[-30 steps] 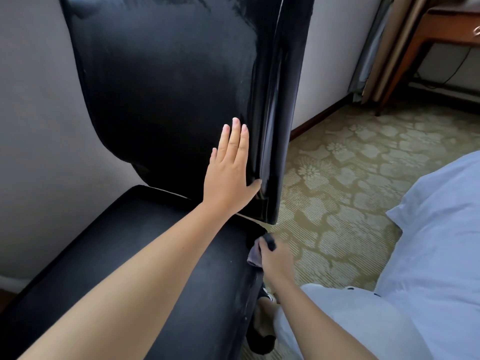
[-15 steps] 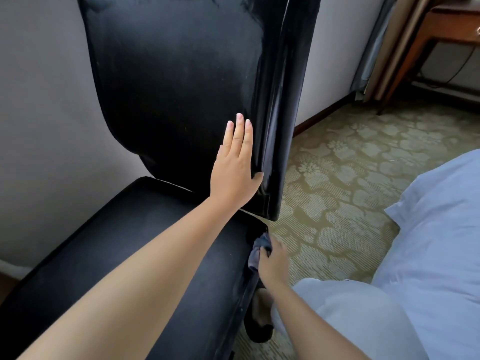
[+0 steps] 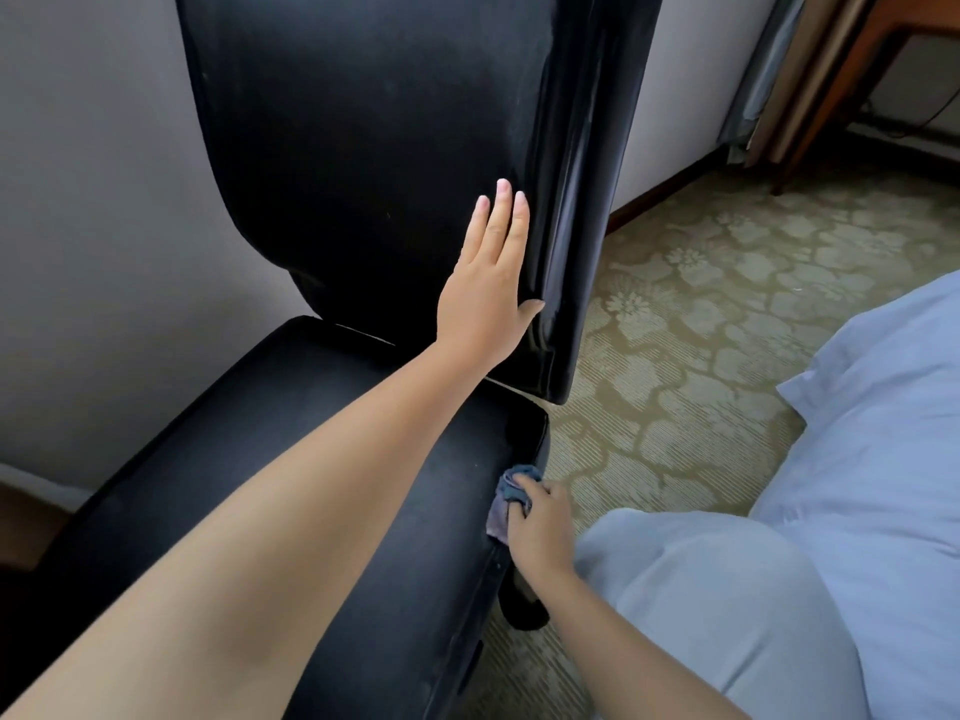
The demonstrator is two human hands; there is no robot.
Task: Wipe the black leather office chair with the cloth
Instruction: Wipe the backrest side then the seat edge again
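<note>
Patterned carpet (image 3: 701,324) underfoot. Left hand (image 3: 488,288), fingers straight, pressed flat on chair (image 3: 363,148) backrest; right hand (image 3: 540,522) grips cloth (image 3: 506,498) against seat edge.

One black leather office chair (image 3: 363,148) is seen, with one backrest and one seat. One cloth (image 3: 506,498) is counted. Two hands are shown: one left hand (image 3: 488,298) and one right hand (image 3: 540,527). One wooden table (image 3: 893,39), one patterned carpet (image 3: 701,314) and one white bed sheet (image 3: 893,407) are counted.
</note>
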